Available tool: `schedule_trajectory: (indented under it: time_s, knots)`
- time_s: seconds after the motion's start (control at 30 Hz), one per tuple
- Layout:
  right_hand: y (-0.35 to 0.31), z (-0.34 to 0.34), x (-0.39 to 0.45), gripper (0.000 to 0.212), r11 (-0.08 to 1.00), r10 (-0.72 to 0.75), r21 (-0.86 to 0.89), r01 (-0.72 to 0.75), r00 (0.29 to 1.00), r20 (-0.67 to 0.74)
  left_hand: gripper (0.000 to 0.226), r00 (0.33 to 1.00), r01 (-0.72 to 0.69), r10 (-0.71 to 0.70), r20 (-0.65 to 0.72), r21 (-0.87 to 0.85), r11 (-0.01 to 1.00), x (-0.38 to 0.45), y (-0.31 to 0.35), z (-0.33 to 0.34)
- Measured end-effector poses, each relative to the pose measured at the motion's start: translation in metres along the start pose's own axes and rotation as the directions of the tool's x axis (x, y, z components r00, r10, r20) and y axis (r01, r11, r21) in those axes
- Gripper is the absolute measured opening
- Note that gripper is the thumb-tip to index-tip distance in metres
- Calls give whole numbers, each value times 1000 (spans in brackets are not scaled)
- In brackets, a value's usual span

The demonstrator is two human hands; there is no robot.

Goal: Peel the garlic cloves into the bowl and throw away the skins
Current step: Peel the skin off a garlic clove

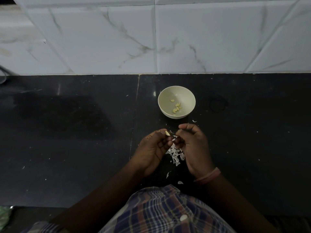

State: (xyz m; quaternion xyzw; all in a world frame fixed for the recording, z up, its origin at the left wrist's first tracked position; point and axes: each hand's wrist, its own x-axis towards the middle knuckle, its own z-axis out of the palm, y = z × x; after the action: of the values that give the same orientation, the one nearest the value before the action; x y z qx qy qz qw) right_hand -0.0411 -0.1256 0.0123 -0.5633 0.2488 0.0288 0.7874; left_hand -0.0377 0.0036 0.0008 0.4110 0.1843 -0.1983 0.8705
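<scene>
Checked cloth, a shirt (168, 212) in blue, rust and white with a pale button, fills the near edge, and both forearms reach out from it over the black counter (67, 132), a polished stone speckled with tiny white flecks.

On the left, the left hand (151, 148) curls its fingers around a garlic clove (167, 133), pinching it at the fingertips; the clove shows pale and smooth, mostly bare. Just right of it, the right hand (193, 145), a pinkish band at the wrist, is bent in toward the clove with fingers curled; it seems to nip a scrap of skin, though I cannot be sure what it holds.

Below and between the hands lies a heap of skins (175, 155), papery white, thin and curled, with stray flakes nearer the body. Beyond the hands stands the bowl (176, 91), round, matte and cream, with a few yellowish peeled cloves (176, 107) at its bottom.

To finish this clove well, I would pull the last skin off along its length and let it fall onto the heap, then drop the clove clean into the bowl.
</scene>
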Motion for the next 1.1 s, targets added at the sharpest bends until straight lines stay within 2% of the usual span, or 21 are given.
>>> schedule_trajectory:
  time_s: [0.1, 0.2, 0.3, 0.37, 0.4, 0.47, 0.53, 0.63, 0.67, 0.77, 0.8, 1.1]
  knots:
    - [4, -5, 3, 18, 953, -137, -278, 120, 990, -42, 15, 999, 18, -19, -37, -27, 999, 1, -1, 1]
    - [10, -8, 3, 10, 758, -274, -613, 223, 962, 11, 13, 999, 13, -16, -51, -40, 999, 3, -1, 1]
    - [15, -14, 3, 7, 550, -338, -783, 290, 935, 109, 12, 998, 8, -12, -62, -51, 999, 4, 0, 1]
    - [14, -16, 3, 19, 418, -377, -826, 377, 900, 220, 12, 997, 6, -10, -76, -57, 998, 5, -1, 0]
    - [12, -16, 3, 25, 408, -383, -818, 405, 889, 249, 12, 997, 3, -8, -83, -56, 998, 5, -1, -1]
    - [10, -15, 1, 26, 436, -375, -800, 412, 891, 254, 11, 995, 4, -9, -96, -54, 999, 5, -1, -1]
    - [10, -15, 0, 22, 381, -385, -834, 398, 889, 249, 11, 996, 9, -15, -93, -55, 998, 4, -1, -1]
    - [8, -12, 0, 37, 362, -388, -859, 363, 896, 215, 10, 996, 22, -28, -88, -76, 997, 4, 1, 1]
    - [9, -12, 0, 36, 369, -410, -840, 396, 881, 236, 11, 995, 24, -32, -91, -83, 996, 4, 1, 1]
    - [12, -11, -2, 10, 388, -524, -730, 563, 786, 328, 10, 994, 29, -38, -101, -91, 995, 5, 2, 2]
    - [13, -10, -3, 11, 396, -537, -706, 587, 772, 340, 9, 994, 31, -40, -100, -89, 996, 5, 3, 3]
    - [19, -3, 1, 8, 392, -595, -706, 589, 748, 294, 13, 994, 48, -48, -100, 0, 999, 4, -1, 5]
